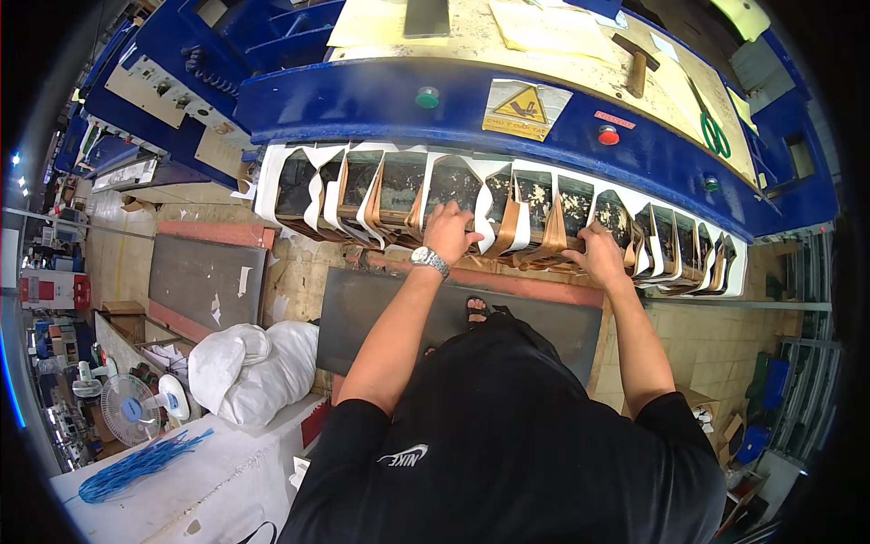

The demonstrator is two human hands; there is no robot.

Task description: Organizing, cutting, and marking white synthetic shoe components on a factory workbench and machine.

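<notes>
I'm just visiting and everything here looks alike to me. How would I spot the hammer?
Find the big blue machine across the top, with a tan board on it. Toward that board's right side lies the hammer. Its brown handle and dark head set it apart from the green-handled scissors to its right.

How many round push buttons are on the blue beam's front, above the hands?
3: a green button left of the yellow warning sign, a red button right of it, and a second green button farther right. None looks hidden.
</notes>
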